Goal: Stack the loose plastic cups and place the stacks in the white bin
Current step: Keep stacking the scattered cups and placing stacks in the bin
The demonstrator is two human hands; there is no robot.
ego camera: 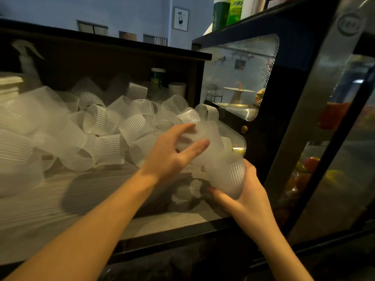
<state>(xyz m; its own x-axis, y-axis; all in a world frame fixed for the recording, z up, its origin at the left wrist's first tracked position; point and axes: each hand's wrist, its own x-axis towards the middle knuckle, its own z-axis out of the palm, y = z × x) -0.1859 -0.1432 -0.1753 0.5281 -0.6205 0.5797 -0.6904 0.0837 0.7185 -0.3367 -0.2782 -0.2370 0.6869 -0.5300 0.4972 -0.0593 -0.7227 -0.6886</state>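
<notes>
Cup stack (221,159) seemingly within right hand (246,196)

Dim indoor scene, brightest inside the glass display case (233,78) at right. Hard forearm shadow falls across the counter (101,191). Motion blur softens the left edge; wide-angle distortion bows the frame lines.

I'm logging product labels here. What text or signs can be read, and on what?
Green bottle on the top shelf: pale characters, too blurred to read.
Round emblem on the display case frame: not legible.
Framed picture on the wall: no readable text.
Plastic cups: no print visible.
</notes>
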